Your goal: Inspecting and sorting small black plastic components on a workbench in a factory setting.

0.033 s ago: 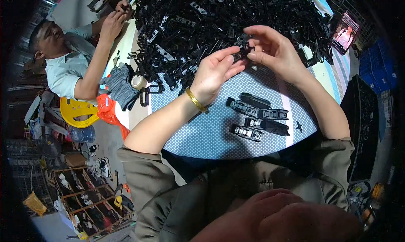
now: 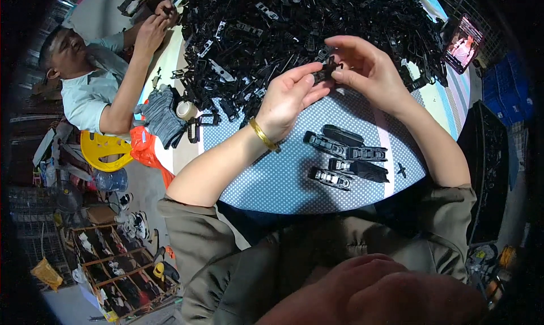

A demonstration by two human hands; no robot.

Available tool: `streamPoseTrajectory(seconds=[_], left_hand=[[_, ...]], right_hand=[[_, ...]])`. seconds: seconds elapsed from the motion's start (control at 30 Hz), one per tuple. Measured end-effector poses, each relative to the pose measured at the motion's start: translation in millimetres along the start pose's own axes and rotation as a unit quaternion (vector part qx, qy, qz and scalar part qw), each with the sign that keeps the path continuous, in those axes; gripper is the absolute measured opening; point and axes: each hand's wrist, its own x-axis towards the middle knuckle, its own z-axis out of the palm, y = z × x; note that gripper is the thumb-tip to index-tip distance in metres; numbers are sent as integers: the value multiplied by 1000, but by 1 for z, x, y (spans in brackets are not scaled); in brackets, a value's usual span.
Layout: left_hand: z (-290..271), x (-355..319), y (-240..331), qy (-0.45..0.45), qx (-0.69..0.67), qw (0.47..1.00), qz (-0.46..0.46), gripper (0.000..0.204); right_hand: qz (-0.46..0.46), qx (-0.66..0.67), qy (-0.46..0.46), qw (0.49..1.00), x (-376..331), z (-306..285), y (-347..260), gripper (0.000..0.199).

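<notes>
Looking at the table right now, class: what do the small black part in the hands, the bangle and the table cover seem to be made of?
Small black part, pinched between left hand and right hand: probably moulded plastic, dull black like the pile behind.
Bangle: likely metal, shiny yellow-gold glints.
Table cover: seemingly cloth or coated fabric, matt with fine dots; hard to tell which.

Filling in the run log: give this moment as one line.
left hand and right hand: pinching small black plastic part | behind: heap of black plastic parts | near: five black clips on dotted cloth

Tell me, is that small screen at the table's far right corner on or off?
On. The small screen glows with a bright pinkish picture, while its surroundings are dark.
</notes>
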Motion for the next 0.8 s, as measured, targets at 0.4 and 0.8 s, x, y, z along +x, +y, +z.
streamPoseTrajectory(seconds=[0.4,0.8], left_hand=[[0,-1,1,-6,-15,1000,-17,32],[-1,-1,0,-3,-12,1000,-7,34]], right_hand=[[-196,-202,47,959,1,5,6,23],[-149,-195,63,967,1,9,8,22]])
